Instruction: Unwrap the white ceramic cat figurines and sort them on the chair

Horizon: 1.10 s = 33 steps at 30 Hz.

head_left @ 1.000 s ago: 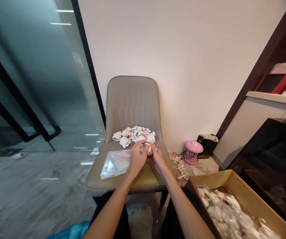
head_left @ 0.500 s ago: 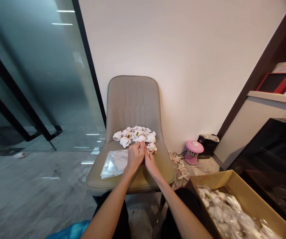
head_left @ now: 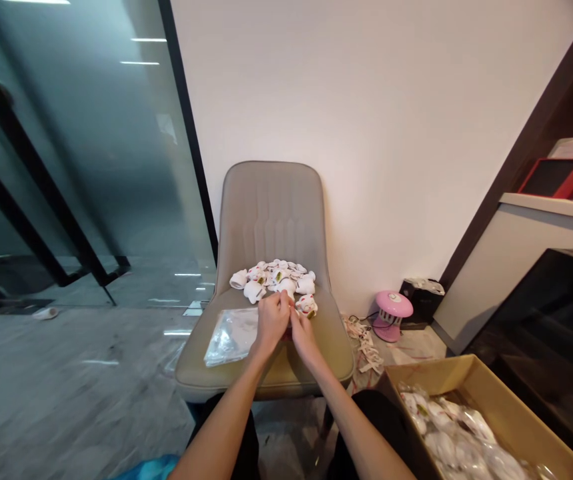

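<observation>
My left hand (head_left: 271,324) and my right hand (head_left: 301,331) meet over the seat of a beige chair (head_left: 266,220), fingers pinched together on something small that I cannot make out. Just right of them a single white figurine with red marks (head_left: 307,305) stands on the seat. A pile of several similar white figurines (head_left: 272,277) lies behind the hands near the backrest. A stack of clear plastic bags (head_left: 230,335) lies on the seat to the left of my left hand.
A cardboard box (head_left: 486,393) holding several bagged white figurines stands on the floor at lower right. A pink mushroom-shaped gadget (head_left: 393,313) and loose tags (head_left: 364,340) lie by the wall. Glass partition on the left, a dark cabinet on the right.
One second ago both hands held a white figurine; it now stands on the seat to their right. The hands drew together into a pinch. The camera tilted slightly.
</observation>
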{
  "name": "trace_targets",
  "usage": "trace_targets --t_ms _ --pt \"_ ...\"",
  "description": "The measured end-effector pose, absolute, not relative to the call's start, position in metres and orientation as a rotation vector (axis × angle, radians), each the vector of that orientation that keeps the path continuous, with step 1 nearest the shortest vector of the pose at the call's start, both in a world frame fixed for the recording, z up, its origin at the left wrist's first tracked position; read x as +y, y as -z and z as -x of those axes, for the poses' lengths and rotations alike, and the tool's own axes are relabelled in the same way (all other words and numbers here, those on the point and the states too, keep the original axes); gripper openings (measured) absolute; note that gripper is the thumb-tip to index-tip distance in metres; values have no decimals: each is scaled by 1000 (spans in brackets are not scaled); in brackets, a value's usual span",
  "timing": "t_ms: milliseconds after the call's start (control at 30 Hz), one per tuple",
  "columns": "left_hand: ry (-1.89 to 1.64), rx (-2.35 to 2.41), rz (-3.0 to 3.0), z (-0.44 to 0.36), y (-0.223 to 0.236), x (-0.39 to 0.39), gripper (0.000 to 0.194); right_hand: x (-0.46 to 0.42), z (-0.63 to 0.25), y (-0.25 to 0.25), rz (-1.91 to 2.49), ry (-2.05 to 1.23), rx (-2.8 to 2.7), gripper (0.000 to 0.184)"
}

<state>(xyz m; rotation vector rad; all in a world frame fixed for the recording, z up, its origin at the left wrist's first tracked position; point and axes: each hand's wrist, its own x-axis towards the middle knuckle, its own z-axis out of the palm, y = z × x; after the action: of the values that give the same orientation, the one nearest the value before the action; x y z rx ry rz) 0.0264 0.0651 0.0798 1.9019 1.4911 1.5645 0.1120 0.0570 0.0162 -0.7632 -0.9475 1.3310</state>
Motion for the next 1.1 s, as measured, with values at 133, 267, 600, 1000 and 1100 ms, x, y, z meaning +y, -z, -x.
trace_targets --t_ms 133,267,600,1000,1100 --pt "-1491 1350 -1947 -22 -81 64 35 59 -114 -15 904 -1133 -1070 44" --pt "-1385 1198 -1901 -16 -83 66 32 60 -118 -18 951 -1065 -1104 46" --pt "-1490 1321 -1816 -17 -79 64 46 59 -122 -18 978 -1042 -1205 45" --pt "-1484 1399 -1841 -28 -80 61 39 63 -123 -10 982 -1049 -1123 42" --pt "-1611 1286 -1746 -27 -84 59 33 69 -130 -17 948 -1014 -1105 38"
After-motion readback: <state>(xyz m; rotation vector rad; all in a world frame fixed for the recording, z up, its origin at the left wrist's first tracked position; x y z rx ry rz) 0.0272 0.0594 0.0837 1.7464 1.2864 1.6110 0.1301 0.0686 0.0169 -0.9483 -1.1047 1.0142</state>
